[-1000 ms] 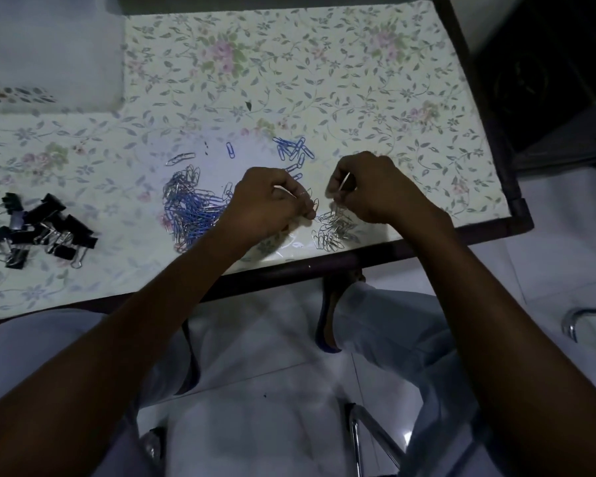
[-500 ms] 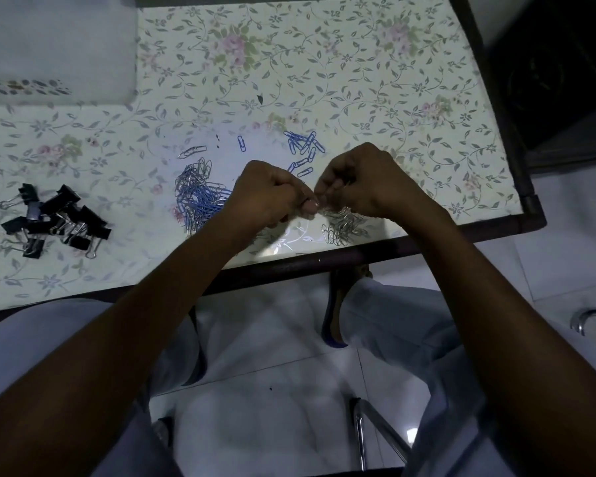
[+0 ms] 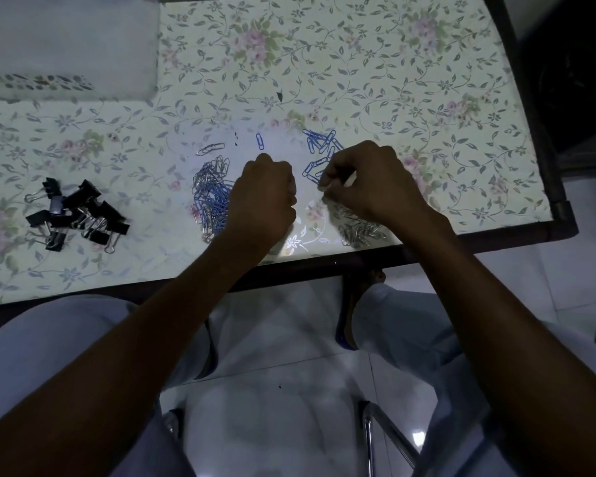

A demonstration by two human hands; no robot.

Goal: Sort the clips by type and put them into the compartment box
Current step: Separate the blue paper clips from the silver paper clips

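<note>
A mixed pile of blue and silver paper clips (image 3: 210, 197) lies at the table's front middle. My left hand (image 3: 265, 197) hovers just right of it, curled in a fist, and no clip shows in it. My right hand (image 3: 372, 187) pinches a small paper clip at its fingertips, right beside the group of blue clips (image 3: 320, 146). Under my right wrist lies a heap of silver clips (image 3: 362, 231). Several black binder clips (image 3: 76, 215) sit at the far left. One blue clip (image 3: 260, 141) and a silver clip (image 3: 210, 149) lie apart behind the pile.
The floral table cover (image 3: 358, 63) runs to a dark wooden front edge (image 3: 307, 263) and right rail (image 3: 537, 132). A pale translucent box-like shape (image 3: 66, 46) sits at the back left. Below are my knees and a chrome chair frame (image 3: 386, 438).
My hands met in front of me half a second ago and have now parted. The right hand went up toward the blue clips, and the left drew back toward the mixed pile.
</note>
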